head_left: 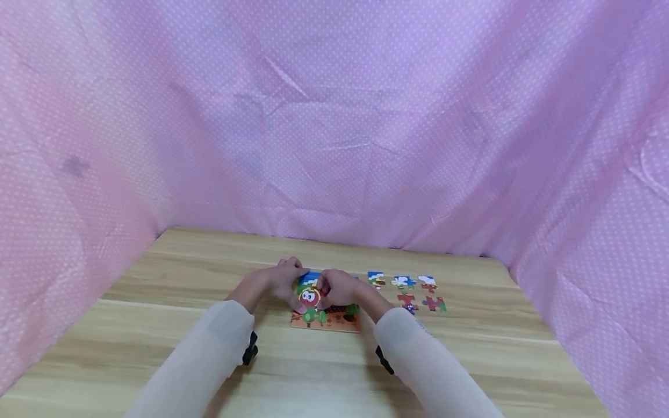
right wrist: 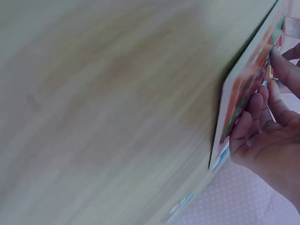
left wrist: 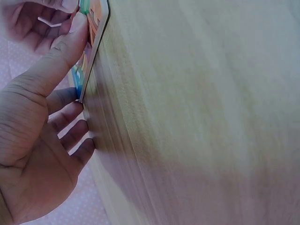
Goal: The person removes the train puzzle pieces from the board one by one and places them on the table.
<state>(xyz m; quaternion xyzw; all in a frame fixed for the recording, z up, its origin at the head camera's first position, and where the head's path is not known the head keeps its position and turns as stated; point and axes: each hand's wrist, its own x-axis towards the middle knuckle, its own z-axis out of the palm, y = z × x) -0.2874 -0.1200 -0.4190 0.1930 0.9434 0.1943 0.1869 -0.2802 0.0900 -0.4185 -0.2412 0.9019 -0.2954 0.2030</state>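
Observation:
A colourful jigsaw puzzle board [head_left: 325, 323] with a cartoon picture lies on the table under both hands. My left hand [head_left: 284, 284] is at the board's left side, its thumb [left wrist: 70, 44] extended across the picture and its index finger touching the blue corner. The other left fingers rest loosely beside the edge. My right hand [head_left: 341, 288] bends over the middle of the board, fingers curled. Between its thumb and index finger it pinches a small puzzle piece [right wrist: 269, 78], mostly hidden by the fingers. The remaining right fingers [right wrist: 241, 129] lie against the board's face.
To the board's right lie several loose pieces: a blue-edged piece [head_left: 375, 278], a blue and white piece [head_left: 403, 282], a white and red piece [head_left: 427, 283], and red pieces [head_left: 406, 301] nearer me. Pink dotted cloth [head_left: 334, 145] hangs around the wooden table [head_left: 313, 371].

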